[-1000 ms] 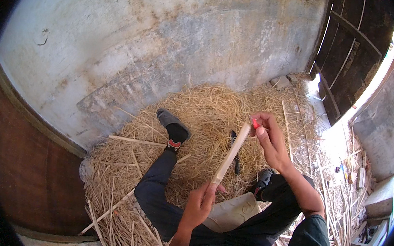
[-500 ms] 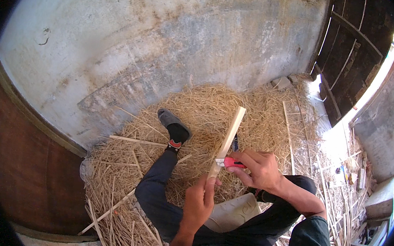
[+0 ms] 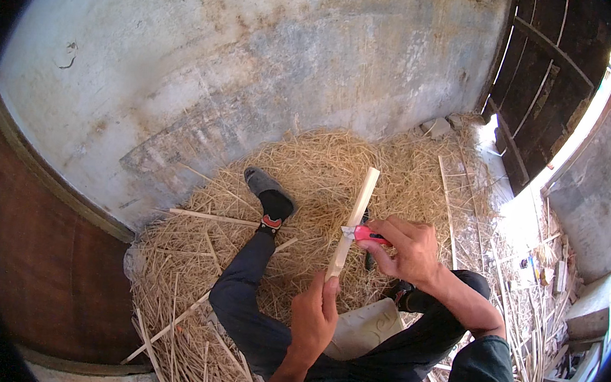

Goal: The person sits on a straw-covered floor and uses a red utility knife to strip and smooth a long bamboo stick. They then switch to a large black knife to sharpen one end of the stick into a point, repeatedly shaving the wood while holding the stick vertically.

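Observation:
My left hand [image 3: 314, 315] grips the lower end of a pale wooden strip [image 3: 364, 197], thumb laid along it. The strip points up and away from me, leaning slightly right. My right hand [image 3: 415, 256] is closed round a red utility knife [image 3: 369, 234]. Its blade end lies against the strip about halfway along. Both hands are raised in front of me, between my bent legs.
Shavings and thin strips [image 3: 337, 157] cover the floor. A pale, low seat or block [image 3: 370, 331] sits between my legs. A stained wall [image 3: 279, 67] rises ahead. At the right are a dark plank door [image 3: 544, 80] and more long strips [image 3: 523, 337].
The knife has slid a little up the strip, away from my left hand. My left hand and the strip's lower end have shifted slightly right.

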Available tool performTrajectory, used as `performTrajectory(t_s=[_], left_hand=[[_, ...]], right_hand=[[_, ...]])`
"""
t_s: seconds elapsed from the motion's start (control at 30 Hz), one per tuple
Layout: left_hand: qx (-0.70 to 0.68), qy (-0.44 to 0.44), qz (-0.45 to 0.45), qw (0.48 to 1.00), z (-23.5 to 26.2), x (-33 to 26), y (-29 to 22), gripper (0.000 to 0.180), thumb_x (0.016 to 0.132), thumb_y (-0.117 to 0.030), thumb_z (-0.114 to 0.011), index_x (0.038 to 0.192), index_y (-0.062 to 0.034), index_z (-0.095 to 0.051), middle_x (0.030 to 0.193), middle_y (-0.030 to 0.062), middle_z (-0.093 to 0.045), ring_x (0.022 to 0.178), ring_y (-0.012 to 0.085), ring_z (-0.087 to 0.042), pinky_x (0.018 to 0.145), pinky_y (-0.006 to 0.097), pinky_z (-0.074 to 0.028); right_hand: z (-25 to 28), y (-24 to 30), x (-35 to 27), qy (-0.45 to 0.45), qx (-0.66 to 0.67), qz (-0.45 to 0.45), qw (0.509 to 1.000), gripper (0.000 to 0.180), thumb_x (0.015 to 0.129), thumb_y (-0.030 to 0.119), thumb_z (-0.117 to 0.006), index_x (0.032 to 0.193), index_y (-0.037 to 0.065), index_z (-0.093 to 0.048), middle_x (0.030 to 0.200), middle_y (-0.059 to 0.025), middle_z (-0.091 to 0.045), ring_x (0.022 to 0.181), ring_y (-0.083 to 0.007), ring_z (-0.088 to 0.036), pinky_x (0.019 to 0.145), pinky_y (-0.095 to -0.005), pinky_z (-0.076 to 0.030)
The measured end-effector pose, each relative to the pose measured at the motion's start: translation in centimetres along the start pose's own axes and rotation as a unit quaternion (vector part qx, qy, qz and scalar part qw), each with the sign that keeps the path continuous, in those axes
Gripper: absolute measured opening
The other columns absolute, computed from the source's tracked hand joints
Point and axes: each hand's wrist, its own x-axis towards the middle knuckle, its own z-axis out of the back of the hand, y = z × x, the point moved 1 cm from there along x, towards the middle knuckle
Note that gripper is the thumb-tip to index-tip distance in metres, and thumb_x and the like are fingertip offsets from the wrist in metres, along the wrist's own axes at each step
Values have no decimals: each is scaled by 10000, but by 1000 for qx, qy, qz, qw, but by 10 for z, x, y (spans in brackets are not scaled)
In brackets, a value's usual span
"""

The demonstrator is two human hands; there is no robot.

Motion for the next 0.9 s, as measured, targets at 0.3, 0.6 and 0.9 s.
performTrajectory(t_s=[0.3, 0.6, 0.9], left_hand=[[-2, 76, 47, 996, 5, -41, 16, 314, 1100, -235, -462, 981, 10, -618, 712, 139, -639, 592, 275, -664, 550, 381, -467], [-48, 39, 48, 997, 10, -17, 22, 289, 1097, -221, -477, 1002, -14, -655, 699, 99, -607, 559, 224, -580, 547, 359, -435], [-10, 58, 21, 998, -13, -6, 4, 252, 1080, -213, -522, 1126, -26, -686, 786, 153, -684, 598, 224, -649, 567, 344, -483]], right_hand=[[48, -77, 39, -152, -52, -211, 964, 221, 985, 243, -678, 1086, 57, -742, 629, -88, -645, 532, -161, -590, 515, -336, -458], [29, -29, 23, -5, 187, -221, 957, 398, 950, 292, -742, 1231, 24, -654, 892, -73, -706, 716, -125, -614, 653, -301, -510], [3, -18, 11, 24, 375, -254, 891, 361, 944, 259, -765, 1193, 15, -672, 888, 6, -659, 799, -48, -562, 714, -248, -486]])
